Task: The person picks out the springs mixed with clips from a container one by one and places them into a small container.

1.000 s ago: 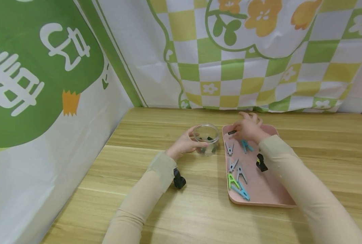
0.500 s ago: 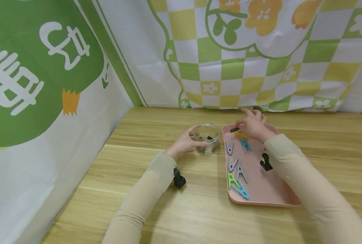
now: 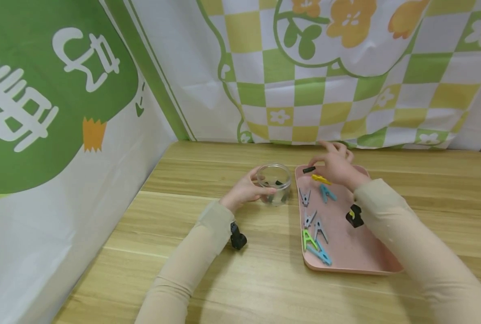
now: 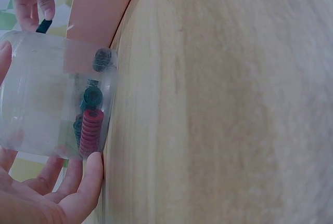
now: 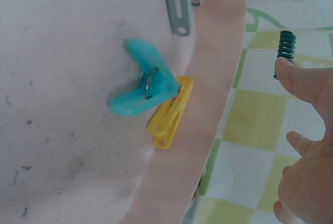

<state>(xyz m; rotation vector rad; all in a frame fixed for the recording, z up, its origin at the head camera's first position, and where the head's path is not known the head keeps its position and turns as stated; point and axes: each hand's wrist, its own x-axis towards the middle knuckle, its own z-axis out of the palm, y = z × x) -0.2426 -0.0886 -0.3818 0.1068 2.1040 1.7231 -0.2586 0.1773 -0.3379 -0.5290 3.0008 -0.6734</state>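
Observation:
My left hand [image 3: 246, 189] grips a clear round jar [image 3: 275, 198] standing on the table, fingers and thumb around its side. Inside the jar, the left wrist view shows a red coil spring [image 4: 91, 133] and several dark green springs [image 4: 92, 98] at the bottom. Between thumb and finger my right hand [image 3: 335, 168] pinches a dark green coil spring [image 5: 286, 47]. It is over the far left corner of the pink tray [image 3: 357, 247], to the right of the jar. Below this hand lie a yellow clothespin [image 5: 169, 115] and a blue clothespin [image 5: 143, 81].
Along the tray's left side lie grey clothespins [image 3: 320, 230], a lime green clothespin [image 3: 309, 240] and another blue clothespin [image 3: 321, 254]. The tray's raised rim stands close beside the jar. A patterned cloth [image 3: 280, 99] hangs behind the wooden table [image 3: 264, 279].
My right hand has risen slightly toward the back of the tray with the spring, uncovering the yellow clothespin. The spring has shifted a little left since half a second ago. My left hand stays on the jar.

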